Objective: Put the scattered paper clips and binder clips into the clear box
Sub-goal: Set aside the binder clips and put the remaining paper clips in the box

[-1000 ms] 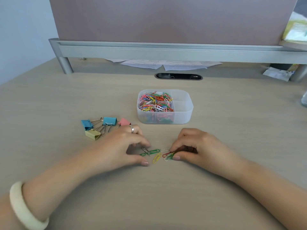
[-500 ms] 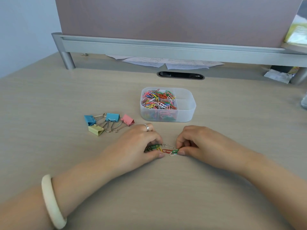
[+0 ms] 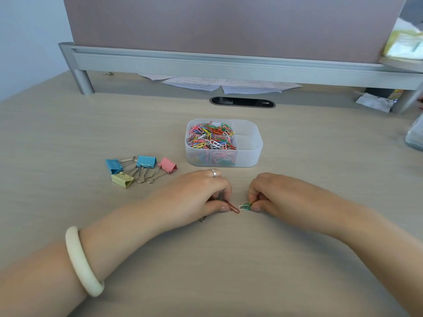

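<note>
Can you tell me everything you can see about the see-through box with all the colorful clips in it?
The clear box looks like frosted plastic, rectangular with rounded corners and no lid on it. Thin walls split it into one big compartment on the left and two smaller ones on the right. The big one is heaped with paper clips in pink, orange, yellow, green and white, and both small ones look empty. It stands upright on the desk, just beyond the hands, and neither hand touches it.

Straight ahead of your hands (image 3: 201, 193) the desk (image 3: 297, 175) lies bare up to the box (image 3: 224, 156); binder clips (image 3: 139, 170) crowd your left hand's far-left side.
</note>
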A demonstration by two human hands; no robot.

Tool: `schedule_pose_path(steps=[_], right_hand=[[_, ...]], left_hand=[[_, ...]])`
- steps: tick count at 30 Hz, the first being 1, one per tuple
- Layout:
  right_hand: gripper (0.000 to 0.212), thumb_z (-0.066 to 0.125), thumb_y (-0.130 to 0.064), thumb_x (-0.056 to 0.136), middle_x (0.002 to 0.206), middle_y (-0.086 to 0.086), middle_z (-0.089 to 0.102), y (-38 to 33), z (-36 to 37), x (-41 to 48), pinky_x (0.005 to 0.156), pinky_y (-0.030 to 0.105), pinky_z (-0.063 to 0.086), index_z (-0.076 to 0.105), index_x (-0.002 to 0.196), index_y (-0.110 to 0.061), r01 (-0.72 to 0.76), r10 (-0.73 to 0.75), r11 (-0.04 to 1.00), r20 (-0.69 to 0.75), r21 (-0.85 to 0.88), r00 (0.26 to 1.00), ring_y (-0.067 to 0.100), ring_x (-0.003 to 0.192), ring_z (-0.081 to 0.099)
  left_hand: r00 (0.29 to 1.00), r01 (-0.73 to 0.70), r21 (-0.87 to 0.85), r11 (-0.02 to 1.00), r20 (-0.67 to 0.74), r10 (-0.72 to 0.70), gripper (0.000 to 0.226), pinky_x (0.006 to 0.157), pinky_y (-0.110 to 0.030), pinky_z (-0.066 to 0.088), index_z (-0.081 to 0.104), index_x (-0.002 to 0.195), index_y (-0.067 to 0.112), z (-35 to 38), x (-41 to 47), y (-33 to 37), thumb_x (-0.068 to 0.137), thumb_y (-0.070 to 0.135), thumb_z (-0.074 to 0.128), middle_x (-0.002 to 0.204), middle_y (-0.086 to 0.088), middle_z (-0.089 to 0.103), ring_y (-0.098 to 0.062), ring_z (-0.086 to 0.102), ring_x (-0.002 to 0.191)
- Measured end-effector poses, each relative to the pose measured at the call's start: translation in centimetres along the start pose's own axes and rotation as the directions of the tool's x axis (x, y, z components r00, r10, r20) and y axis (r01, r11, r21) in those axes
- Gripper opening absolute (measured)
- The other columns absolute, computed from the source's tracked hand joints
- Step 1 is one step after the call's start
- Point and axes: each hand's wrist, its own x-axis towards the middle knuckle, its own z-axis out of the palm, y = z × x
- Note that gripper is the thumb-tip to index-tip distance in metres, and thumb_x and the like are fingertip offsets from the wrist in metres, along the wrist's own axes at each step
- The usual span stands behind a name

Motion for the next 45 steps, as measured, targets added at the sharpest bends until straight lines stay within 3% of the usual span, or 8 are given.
schedule_pose_path(steps=[5,11,17,21,24,31,37,45], right_hand=[[0.003,0.053,-0.028,0.088,0.083,-0.014,0.044,0.3,-0.2,-0.1,0.063,0.011,0.034,0.052,0.086,-0.026,-0.015,0.016,1.0,0.017,-0.007,1.0,-0.001,0.071,0.043],[0.005,0.053,-0.026,0.089,0.08,-0.014,0.045,0.3,-0.3,-0.3,0.065,0.012,0.036,0.052,0.083,-0.026,-0.025,0.024,0.998,0.008,0.051,1.0,-0.002,0.07,0.043],[0.011,0.055,-0.023,0.088,0.077,-0.013,0.051,1.1,-0.4,-0.4,0.063,0.009,0.037,0.054,0.077,-0.026,-0.055,0.056,0.985,-0.005,0.165,0.998,-0.008,0.067,0.045],[0.015,0.056,-0.021,0.088,0.072,-0.011,0.05,1.1,-2.1,0.1,0.058,0.009,0.037,0.054,0.074,-0.026,-0.078,0.103,0.969,-0.094,0.236,0.99,-0.005,0.06,0.044],[0.015,0.057,-0.021,0.087,0.068,-0.01,0.049,0.4,-4.3,2.0,0.056,0.01,0.037,0.055,0.073,-0.024,-0.061,0.117,0.965,-0.215,0.253,0.97,-0.004,0.057,0.043],[0.019,0.058,-0.017,0.087,0.063,-0.009,0.049,0.0,-6.8,11.2,0.054,0.021,0.033,0.053,0.07,-0.017,-0.043,0.126,0.973,-0.368,0.226,0.921,0.004,0.058,0.043],[0.011,0.066,-0.018,0.081,0.066,-0.006,0.055,1.1,-5.2,15.1,0.07,0.034,0.048,0.064,0.074,-0.01,-0.143,0.214,0.965,-0.344,0.219,0.914,0.013,0.067,0.053],[0.016,0.056,-0.017,0.087,0.103,0.001,0.069,0.3,-6.0,13.9,0.086,0.037,0.05,0.07,0.095,-0.017,-0.178,0.191,0.981,-0.406,0.069,0.894,0.021,0.096,0.061]], left_hand=[[0.999,0.005,0.038,0.999,0.04,-0.007,0.015,0.057,-0.017,0.029,0.054,0.088,0.021,-0.1,0.3,0.6,0.086,0.035,0.054,0.072,0.013,0.039,-0.007,0.044,0.077],[0.997,-0.061,0.398,0.916,0.064,0.038,0.02,0.059,-0.029,0.022,0.042,0.097,0.019,0.3,0.4,1.3,0.094,0.037,0.035,0.104,0.0,0.047,-0.019,0.047,0.097],[1.0,-0.022,0.463,0.886,0.021,0.014,0.017,0.063,-0.03,0.026,0.043,0.103,0.014,0.5,0.0,1.2,0.095,0.024,0.032,0.109,-0.006,0.049,-0.024,0.047,0.101],[0.999,0.015,0.487,0.874,0.034,-0.036,0.018,0.044,-0.03,0.011,0.045,0.104,0.012,0.2,-0.1,1.5,0.094,0.019,0.032,0.109,-0.006,0.049,-0.026,0.048,0.1],[1.0,0.022,0.446,0.895,-0.003,-0.023,0.022,0.047,-0.032,0.013,0.047,0.104,0.013,0.2,-0.2,0.7,0.096,0.024,0.03,0.111,-0.005,0.049,-0.025,0.049,0.101],[0.984,-0.017,0.162,0.987,-0.17,0.045,0.029,0.082,-0.026,0.034,0.053,0.108,0.017,0.4,-0.6,-1.0,0.095,0.035,0.034,0.111,0.001,0.053,-0.016,0.049,0.104],[0.961,-0.016,0.081,0.997,-0.273,0.037,0.027,0.062,-0.019,0.036,0.056,0.075,0.028,0.5,-0.8,-1.7,0.08,0.04,0.033,0.073,0.012,0.059,-0.005,0.054,0.067],[0.971,-0.033,-0.022,0.999,-0.237,0.026,0.027,0.07,-0.02,0.03,0.055,0.079,0.027,0.8,-0.5,-2.1,0.08,0.042,0.032,0.08,0.01,0.059,-0.006,0.051,0.075]])
